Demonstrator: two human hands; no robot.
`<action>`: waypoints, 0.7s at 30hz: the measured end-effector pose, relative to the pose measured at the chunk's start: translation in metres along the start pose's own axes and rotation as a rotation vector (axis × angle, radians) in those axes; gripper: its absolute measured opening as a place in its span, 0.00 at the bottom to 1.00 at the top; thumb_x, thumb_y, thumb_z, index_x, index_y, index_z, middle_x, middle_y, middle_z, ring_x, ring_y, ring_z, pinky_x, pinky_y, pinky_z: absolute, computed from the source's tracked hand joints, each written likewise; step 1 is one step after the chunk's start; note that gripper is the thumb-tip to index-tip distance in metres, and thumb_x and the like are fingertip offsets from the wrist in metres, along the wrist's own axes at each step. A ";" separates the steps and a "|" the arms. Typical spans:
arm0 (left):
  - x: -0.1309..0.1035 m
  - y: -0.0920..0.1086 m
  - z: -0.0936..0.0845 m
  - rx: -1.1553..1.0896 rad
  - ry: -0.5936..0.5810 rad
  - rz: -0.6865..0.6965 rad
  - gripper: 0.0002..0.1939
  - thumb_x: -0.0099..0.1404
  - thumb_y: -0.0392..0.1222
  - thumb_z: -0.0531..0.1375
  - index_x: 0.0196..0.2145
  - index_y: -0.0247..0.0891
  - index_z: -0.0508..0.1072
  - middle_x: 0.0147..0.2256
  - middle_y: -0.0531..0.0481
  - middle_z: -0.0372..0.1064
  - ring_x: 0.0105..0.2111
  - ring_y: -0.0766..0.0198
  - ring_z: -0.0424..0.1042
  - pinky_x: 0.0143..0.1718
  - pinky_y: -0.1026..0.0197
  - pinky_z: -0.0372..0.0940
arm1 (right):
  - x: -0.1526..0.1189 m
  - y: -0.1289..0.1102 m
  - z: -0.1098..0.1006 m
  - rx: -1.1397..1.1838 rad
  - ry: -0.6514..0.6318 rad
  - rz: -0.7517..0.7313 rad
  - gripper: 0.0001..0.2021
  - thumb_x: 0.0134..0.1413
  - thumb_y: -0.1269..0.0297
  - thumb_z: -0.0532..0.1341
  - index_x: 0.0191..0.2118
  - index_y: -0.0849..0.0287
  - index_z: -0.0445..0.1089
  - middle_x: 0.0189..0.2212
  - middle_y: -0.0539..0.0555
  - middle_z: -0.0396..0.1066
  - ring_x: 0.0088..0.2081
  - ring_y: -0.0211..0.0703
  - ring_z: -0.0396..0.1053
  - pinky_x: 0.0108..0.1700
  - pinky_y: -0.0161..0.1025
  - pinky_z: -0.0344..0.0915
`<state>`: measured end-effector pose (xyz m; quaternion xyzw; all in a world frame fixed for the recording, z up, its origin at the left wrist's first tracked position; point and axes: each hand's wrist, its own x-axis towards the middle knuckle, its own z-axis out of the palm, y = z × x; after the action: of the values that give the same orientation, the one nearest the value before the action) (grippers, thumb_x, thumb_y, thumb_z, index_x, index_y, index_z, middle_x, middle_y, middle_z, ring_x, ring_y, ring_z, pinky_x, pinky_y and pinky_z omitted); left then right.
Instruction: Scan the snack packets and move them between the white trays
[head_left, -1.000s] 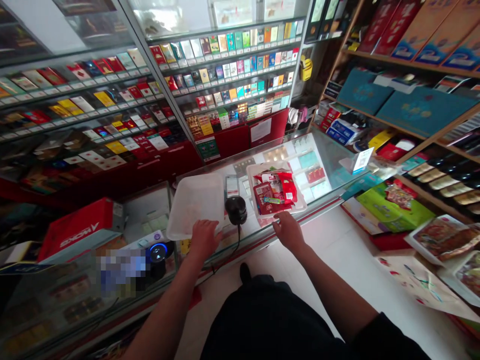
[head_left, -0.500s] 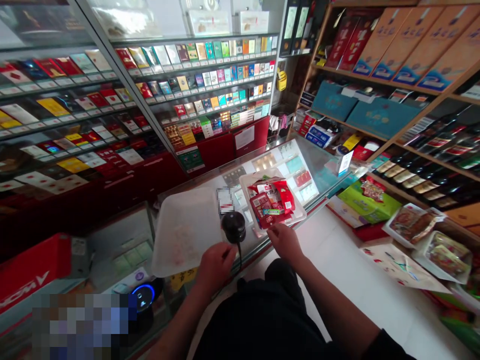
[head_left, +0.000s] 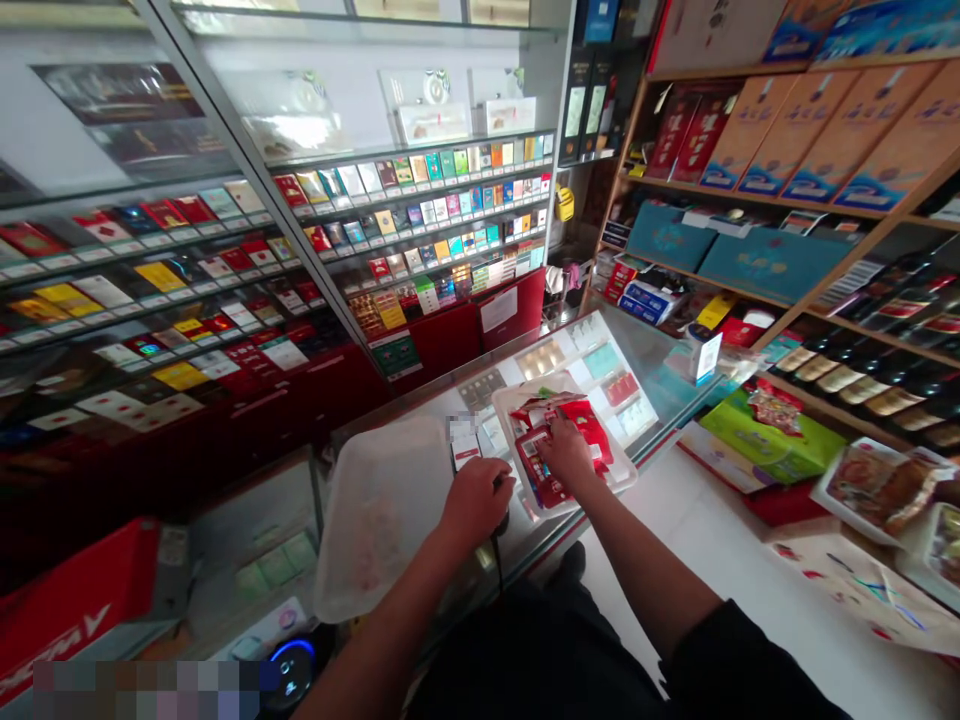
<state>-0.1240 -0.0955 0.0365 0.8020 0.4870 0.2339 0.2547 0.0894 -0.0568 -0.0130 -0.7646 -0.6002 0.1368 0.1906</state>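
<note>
My right hand [head_left: 568, 452] reaches into a shallow white tray [head_left: 628, 475] on the glass counter. Its fingers are bent over a red packet [head_left: 536, 470] among several shiny red snack packets, and its fingertips are partly hidden there. My left hand [head_left: 480, 498] hovers just left of that tray, loosely curled, with a gap between thumb and forefinger and nothing visible in it. Beneath it, a round black device with a cord [head_left: 504, 520] is mostly covered. Left of my left hand lies a wide, translucent white tray or lid [head_left: 379, 510].
Cigarette packs [head_left: 420, 215] fill the glass shelves behind the counter. A blue-ringed round device [head_left: 291, 672] and a red box [head_left: 82, 610] stand at lower left. Right of the counter are a green box [head_left: 772, 435], food trays [head_left: 862, 485] and bottle shelves [head_left: 892, 370].
My right hand has moved from the tray's near edge in over the red packets. My left hand has shifted up and right, over the black device. The camera view has tilted upward.
</note>
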 end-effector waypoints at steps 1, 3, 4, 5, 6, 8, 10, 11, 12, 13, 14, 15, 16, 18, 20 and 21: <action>-0.001 -0.001 -0.001 -0.007 0.001 -0.001 0.07 0.68 0.40 0.59 0.38 0.41 0.78 0.39 0.44 0.79 0.43 0.52 0.73 0.48 0.52 0.62 | 0.003 -0.001 0.003 -0.024 -0.009 0.008 0.23 0.60 0.64 0.62 0.60 0.63 0.68 0.54 0.68 0.71 0.52 0.57 0.71 0.49 0.44 0.65; -0.004 -0.004 -0.005 -0.025 0.013 -0.024 0.07 0.67 0.40 0.59 0.37 0.41 0.78 0.39 0.44 0.78 0.42 0.52 0.72 0.47 0.52 0.62 | 0.007 -0.001 0.008 -0.046 -0.024 0.021 0.23 0.58 0.64 0.62 0.60 0.62 0.68 0.53 0.68 0.71 0.51 0.57 0.71 0.47 0.44 0.65; -0.005 -0.006 -0.007 -0.036 0.022 -0.040 0.07 0.67 0.40 0.59 0.37 0.41 0.78 0.39 0.44 0.78 0.42 0.52 0.72 0.47 0.52 0.62 | 0.008 0.000 0.009 -0.039 -0.029 0.025 0.23 0.58 0.64 0.62 0.59 0.61 0.68 0.51 0.67 0.72 0.50 0.56 0.72 0.46 0.43 0.65; -0.007 -0.008 -0.009 -0.049 0.032 -0.056 0.07 0.67 0.40 0.59 0.36 0.42 0.78 0.38 0.44 0.78 0.42 0.53 0.72 0.47 0.52 0.62 | 0.010 0.001 0.010 -0.027 -0.035 0.029 0.22 0.57 0.65 0.62 0.58 0.61 0.69 0.49 0.65 0.74 0.48 0.55 0.73 0.44 0.43 0.64; -0.007 -0.009 -0.012 -0.067 0.045 -0.071 0.06 0.66 0.40 0.60 0.36 0.42 0.78 0.38 0.45 0.78 0.42 0.53 0.73 0.47 0.53 0.62 | 0.011 0.002 0.009 -0.013 -0.038 0.028 0.21 0.56 0.66 0.62 0.56 0.61 0.71 0.47 0.64 0.75 0.46 0.54 0.73 0.42 0.42 0.64; -0.008 -0.012 -0.016 -0.125 0.079 -0.102 0.06 0.66 0.40 0.60 0.35 0.42 0.79 0.37 0.46 0.78 0.41 0.54 0.73 0.46 0.54 0.63 | 0.014 0.004 0.004 -0.004 -0.035 0.011 0.15 0.56 0.67 0.61 0.49 0.61 0.74 0.43 0.61 0.77 0.42 0.51 0.73 0.39 0.40 0.63; -0.008 -0.012 -0.018 -0.217 0.100 -0.142 0.07 0.66 0.41 0.60 0.33 0.42 0.79 0.35 0.47 0.78 0.38 0.57 0.74 0.43 0.56 0.63 | 0.015 0.005 -0.007 -0.016 -0.028 -0.015 0.09 0.57 0.67 0.60 0.41 0.61 0.76 0.38 0.60 0.77 0.39 0.48 0.73 0.37 0.38 0.61; -0.007 -0.011 -0.019 -0.268 0.104 -0.169 0.07 0.66 0.42 0.60 0.33 0.42 0.79 0.34 0.48 0.78 0.36 0.58 0.74 0.41 0.57 0.63 | 0.015 0.006 -0.014 -0.014 -0.018 -0.026 0.08 0.58 0.67 0.59 0.37 0.60 0.76 0.37 0.59 0.77 0.37 0.47 0.73 0.37 0.38 0.60; -0.007 -0.010 -0.020 -0.319 0.106 -0.198 0.08 0.65 0.43 0.60 0.32 0.42 0.79 0.33 0.49 0.77 0.34 0.59 0.73 0.40 0.58 0.63 | 0.014 0.006 -0.021 0.000 -0.006 -0.035 0.08 0.58 0.66 0.59 0.36 0.60 0.76 0.35 0.59 0.77 0.36 0.46 0.72 0.36 0.38 0.60; -0.007 -0.007 -0.020 -0.369 0.110 -0.225 0.08 0.65 0.43 0.61 0.32 0.41 0.79 0.32 0.49 0.77 0.33 0.60 0.73 0.38 0.59 0.63 | 0.013 0.005 -0.029 0.023 0.009 -0.034 0.08 0.59 0.65 0.59 0.35 0.60 0.76 0.34 0.58 0.77 0.35 0.46 0.72 0.36 0.38 0.60; -0.006 -0.005 -0.020 -0.417 0.115 -0.247 0.08 0.65 0.44 0.61 0.31 0.41 0.79 0.31 0.49 0.77 0.32 0.60 0.73 0.37 0.59 0.63 | 0.012 0.004 -0.037 0.059 0.027 -0.023 0.09 0.60 0.64 0.59 0.35 0.60 0.76 0.33 0.58 0.77 0.34 0.45 0.72 0.36 0.38 0.59; -0.006 -0.001 -0.019 -0.462 0.116 -0.265 0.08 0.64 0.45 0.62 0.31 0.40 0.79 0.30 0.50 0.76 0.31 0.61 0.72 0.36 0.60 0.63 | 0.010 0.004 -0.045 0.096 0.053 -0.006 0.10 0.60 0.64 0.58 0.37 0.59 0.77 0.33 0.57 0.78 0.34 0.45 0.72 0.35 0.38 0.59; -0.006 0.002 -0.018 -0.504 0.110 -0.279 0.08 0.63 0.46 0.63 0.31 0.40 0.79 0.29 0.50 0.76 0.31 0.61 0.72 0.35 0.60 0.63 | 0.008 0.002 -0.052 0.133 0.086 0.018 0.10 0.61 0.62 0.58 0.38 0.58 0.77 0.33 0.57 0.78 0.33 0.45 0.72 0.35 0.38 0.59; -0.006 0.009 -0.015 -0.593 0.077 -0.304 0.09 0.62 0.47 0.64 0.30 0.40 0.78 0.28 0.50 0.76 0.29 0.61 0.72 0.33 0.61 0.62 | 0.005 0.000 -0.063 0.206 0.166 0.065 0.12 0.61 0.60 0.58 0.41 0.58 0.77 0.34 0.57 0.78 0.33 0.46 0.72 0.35 0.39 0.60; -0.006 0.014 -0.010 -0.686 0.024 -0.328 0.10 0.61 0.48 0.64 0.29 0.39 0.79 0.28 0.49 0.77 0.29 0.62 0.72 0.33 0.61 0.62 | 0.002 -0.004 -0.068 0.293 0.240 0.099 0.12 0.60 0.57 0.59 0.41 0.58 0.77 0.34 0.57 0.78 0.33 0.47 0.73 0.35 0.39 0.62; -0.005 0.016 -0.006 -0.736 -0.002 -0.337 0.11 0.61 0.49 0.65 0.29 0.39 0.79 0.29 0.48 0.77 0.29 0.62 0.73 0.33 0.61 0.63 | 0.000 -0.006 -0.069 0.356 0.260 0.111 0.13 0.60 0.57 0.60 0.41 0.58 0.77 0.34 0.57 0.79 0.33 0.47 0.73 0.35 0.40 0.63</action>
<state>-0.1190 -0.1058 0.0508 0.5665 0.4951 0.3466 0.5602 0.1147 -0.0643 0.0506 -0.7620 -0.4941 0.1510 0.3904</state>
